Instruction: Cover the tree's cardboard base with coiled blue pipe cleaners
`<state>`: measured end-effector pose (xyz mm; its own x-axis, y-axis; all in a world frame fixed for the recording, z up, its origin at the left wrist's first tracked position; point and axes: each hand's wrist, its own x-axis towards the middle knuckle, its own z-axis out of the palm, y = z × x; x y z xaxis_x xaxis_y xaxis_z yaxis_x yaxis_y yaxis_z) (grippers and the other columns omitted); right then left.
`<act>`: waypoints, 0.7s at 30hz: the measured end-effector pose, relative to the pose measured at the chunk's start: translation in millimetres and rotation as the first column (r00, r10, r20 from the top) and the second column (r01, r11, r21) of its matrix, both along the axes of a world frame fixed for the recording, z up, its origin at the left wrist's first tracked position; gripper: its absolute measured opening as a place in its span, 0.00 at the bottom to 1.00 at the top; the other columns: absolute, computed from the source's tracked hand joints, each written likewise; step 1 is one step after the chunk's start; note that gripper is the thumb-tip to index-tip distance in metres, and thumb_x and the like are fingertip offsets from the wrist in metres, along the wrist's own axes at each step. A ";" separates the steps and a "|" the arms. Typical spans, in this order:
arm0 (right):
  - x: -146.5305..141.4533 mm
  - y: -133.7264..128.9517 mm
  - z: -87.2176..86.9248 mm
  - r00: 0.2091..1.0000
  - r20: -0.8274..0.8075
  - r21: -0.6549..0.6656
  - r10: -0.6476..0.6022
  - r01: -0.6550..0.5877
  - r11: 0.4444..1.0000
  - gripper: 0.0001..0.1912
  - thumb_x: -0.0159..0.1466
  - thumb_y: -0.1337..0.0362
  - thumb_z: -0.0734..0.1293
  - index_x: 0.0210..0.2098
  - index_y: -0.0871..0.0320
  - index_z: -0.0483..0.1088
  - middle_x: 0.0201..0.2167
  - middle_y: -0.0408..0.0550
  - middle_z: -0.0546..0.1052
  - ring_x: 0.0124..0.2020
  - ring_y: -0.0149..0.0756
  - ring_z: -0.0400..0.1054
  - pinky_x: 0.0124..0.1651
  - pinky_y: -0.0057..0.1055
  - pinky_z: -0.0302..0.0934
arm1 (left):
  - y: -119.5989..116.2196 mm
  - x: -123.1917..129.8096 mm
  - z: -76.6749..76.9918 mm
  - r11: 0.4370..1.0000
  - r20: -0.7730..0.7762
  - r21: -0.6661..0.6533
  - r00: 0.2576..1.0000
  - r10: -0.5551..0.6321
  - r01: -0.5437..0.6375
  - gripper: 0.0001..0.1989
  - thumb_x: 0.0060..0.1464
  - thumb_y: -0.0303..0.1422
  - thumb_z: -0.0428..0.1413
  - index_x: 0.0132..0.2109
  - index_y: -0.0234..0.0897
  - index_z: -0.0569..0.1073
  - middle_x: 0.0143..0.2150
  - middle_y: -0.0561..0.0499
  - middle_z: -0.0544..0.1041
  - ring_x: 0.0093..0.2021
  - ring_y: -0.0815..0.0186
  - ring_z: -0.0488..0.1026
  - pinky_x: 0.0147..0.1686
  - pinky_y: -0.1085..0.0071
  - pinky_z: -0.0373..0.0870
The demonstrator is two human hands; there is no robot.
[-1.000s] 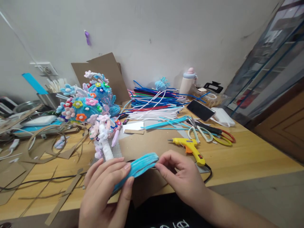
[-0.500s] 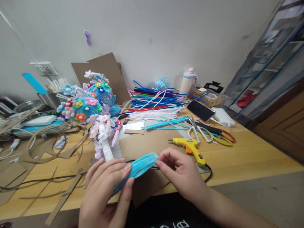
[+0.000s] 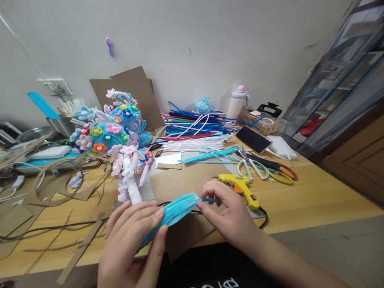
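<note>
My left hand [image 3: 135, 240] grips a bundle of light blue fuzzy strips [image 3: 180, 210] between thumb and fingers, near the table's front edge. My right hand [image 3: 223, 210] pinches the bundle's right tip, where a darker blue strip [image 3: 210, 200] runs between thumb and fingers. Just behind my left hand stands a white wrapped stem [image 3: 133, 190] with pastel flowers around it. A decoration covered in colourful fuzzy flowers [image 3: 108, 136] is at the left. Behind my right hand lies a yellow glue gun [image 3: 240, 186].
Pipe cleaners [image 3: 195, 128] are heaped at the back centre. Scissors [image 3: 255, 166], a phone [image 3: 253, 139] and a bottle [image 3: 237, 105] occupy the right. Cardboard rings [image 3: 39, 188], strips [image 3: 81, 248] and a black cable [image 3: 60, 227] lie at the left.
A darker blue strip now shows between my right thumb and fingers. My right index finger is raised slightly. The flower decoration and its white stem have shifted a little left.
</note>
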<state>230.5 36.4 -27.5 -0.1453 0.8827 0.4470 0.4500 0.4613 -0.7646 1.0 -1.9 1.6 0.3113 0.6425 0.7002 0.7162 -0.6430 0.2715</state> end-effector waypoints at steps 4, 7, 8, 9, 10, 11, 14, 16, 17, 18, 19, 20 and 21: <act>-0.2 4.2 -0.3 0.997 0.016 0.186 0.072 -0.074 0.980 0.13 0.64 0.67 0.66 0.49 0.55 0.70 0.47 0.51 0.78 0.51 0.42 0.70 0.54 0.44 0.63 | -0.2 0.2 -0.5 1.000 0.009 0.006 1.000 -0.003 0.003 0.15 0.55 0.21 0.55 0.47 0.41 0.72 0.44 0.50 0.80 0.49 0.60 0.75 0.57 0.56 0.62; -1.1 6.0 0.0 0.981 0.021 0.167 0.193 -0.194 0.967 0.20 0.64 0.71 0.63 0.55 0.54 0.69 0.52 0.51 0.78 0.55 0.42 0.70 0.62 0.50 0.58 | -0.1 0.4 0.4 1.000 -0.005 -0.002 1.000 -0.014 0.014 0.15 0.55 0.21 0.55 0.47 0.40 0.72 0.44 0.49 0.80 0.49 0.60 0.75 0.58 0.56 0.61; -1.5 6.2 -0.1 0.972 0.010 0.150 0.236 -0.235 0.960 0.21 0.64 0.71 0.63 0.55 0.54 0.69 0.52 0.50 0.79 0.55 0.41 0.71 0.64 0.51 0.56 | -0.1 0.1 0.8 1.000 -0.009 -0.007 1.000 -0.018 0.018 0.15 0.54 0.21 0.55 0.47 0.40 0.72 0.44 0.49 0.80 0.49 0.60 0.74 0.58 0.56 0.61; -2.1 6.3 -0.4 0.962 -0.008 0.137 0.274 -0.270 0.953 0.21 0.64 0.72 0.62 0.55 0.54 0.70 0.51 0.49 0.80 0.53 0.40 0.73 0.65 0.52 0.55 | -0.1 -0.4 1.4 1.000 -0.012 -0.015 1.000 -0.023 0.022 0.15 0.54 0.21 0.55 0.47 0.40 0.72 0.44 0.49 0.80 0.50 0.60 0.74 0.58 0.56 0.61; -2.8 6.1 -0.9 0.952 -0.029 0.130 0.304 -0.298 0.946 0.20 0.64 0.72 0.62 0.55 0.54 0.70 0.49 0.48 0.80 0.51 0.39 0.74 0.66 0.52 0.54 | -0.3 -1.1 2.0 0.999 -0.015 -0.020 0.999 -0.030 0.030 0.15 0.54 0.21 0.55 0.47 0.40 0.72 0.43 0.50 0.80 0.49 0.60 0.75 0.58 0.56 0.61; -3.5 5.6 -1.5 0.944 -0.052 0.131 0.326 -0.318 0.939 0.20 0.65 0.71 0.62 0.54 0.54 0.71 0.47 0.48 0.81 0.50 0.38 0.75 0.66 0.51 0.55 | -0.6 -1.9 2.7 0.999 -0.019 -0.024 0.999 -0.038 0.037 0.16 0.54 0.21 0.55 0.47 0.41 0.72 0.43 0.50 0.80 0.49 0.60 0.75 0.58 0.56 0.60; -5.7 2.9 -3.3 0.929 -0.129 0.155 0.346 -0.326 0.933 0.18 0.65 0.71 0.62 0.53 0.54 0.72 0.45 0.48 0.80 0.49 0.38 0.74 0.60 0.44 0.64 | -2.5 -4.0 5.4 0.998 -0.030 -0.027 0.998 -0.054 0.053 0.16 0.53 0.21 0.55 0.47 0.41 0.71 0.42 0.51 0.80 0.49 0.59 0.75 0.58 0.55 0.59; -6.5 0.4 -4.2 0.922 -0.156 0.154 0.353 -0.330 0.931 0.18 0.65 0.71 0.62 0.53 0.54 0.72 0.47 0.50 0.80 0.50 0.38 0.74 0.56 0.40 0.68 | -4.2 -3.9 7.7 0.998 -0.044 -0.038 0.997 -0.057 0.055 0.15 0.53 0.24 0.55 0.48 0.42 0.71 0.42 0.50 0.80 0.50 0.57 0.75 0.59 0.53 0.57; -6.6 -0.9 -4.6 0.919 -0.163 0.150 0.359 -0.337 0.930 0.19 0.65 0.71 0.62 0.53 0.54 0.72 0.47 0.50 0.79 0.50 0.38 0.74 0.54 0.38 0.69 | -4.9 -3.1 8.9 0.998 -0.052 -0.044 0.997 -0.051 0.049 0.14 0.53 0.26 0.55 0.48 0.42 0.70 0.42 0.50 0.80 0.50 0.57 0.75 0.60 0.53 0.56; -6.6 -2.2 -4.9 0.915 -0.167 0.144 0.366 -0.345 0.928 0.19 0.65 0.71 0.62 0.53 0.54 0.71 0.47 0.50 0.79 0.49 0.37 0.74 0.53 0.37 0.70 | -5.5 -1.8 10.2 0.998 -0.060 -0.045 0.997 -0.041 0.039 0.14 0.53 0.28 0.56 0.48 0.41 0.69 0.42 0.50 0.80 0.50 0.56 0.75 0.60 0.53 0.55; -6.4 -3.4 -5.3 0.913 -0.168 0.138 0.372 -0.352 0.926 0.19 0.65 0.71 0.62 0.53 0.53 0.71 0.47 0.50 0.79 0.49 0.37 0.74 0.52 0.37 0.70 | -6.0 -0.1 11.6 0.999 -0.067 -0.042 0.997 -0.025 0.022 0.14 0.53 0.30 0.56 0.47 0.41 0.69 0.42 0.49 0.80 0.50 0.56 0.76 0.60 0.54 0.55; -6.2 -4.5 -5.6 0.911 -0.168 0.132 0.376 -0.357 0.925 0.19 0.65 0.71 0.62 0.54 0.53 0.71 0.47 0.50 0.79 0.49 0.38 0.74 0.51 0.37 0.70 | -6.2 1.9 13.0 0.999 -0.075 -0.035 0.997 -0.004 0.001 0.14 0.52 0.30 0.57 0.48 0.40 0.68 0.42 0.49 0.80 0.49 0.57 0.76 0.60 0.55 0.55; -5.9 -5.6 -5.9 0.910 -0.168 0.129 0.378 -0.360 0.924 0.19 0.65 0.71 0.62 0.54 0.53 0.71 0.47 0.50 0.79 0.49 0.38 0.74 0.51 0.37 0.70 | -6.2 4.0 14.4 0.999 -0.091 -0.030 0.996 0.015 -0.018 0.15 0.52 0.30 0.57 0.48 0.40 0.68 0.42 0.49 0.80 0.48 0.57 0.76 0.59 0.56 0.55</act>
<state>224.6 30.9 -33.4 -0.3592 0.7352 0.5748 0.0873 0.6397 -0.7636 5.0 -8.1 16.0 0.3616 0.6687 0.6496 0.7492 -0.6231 0.2244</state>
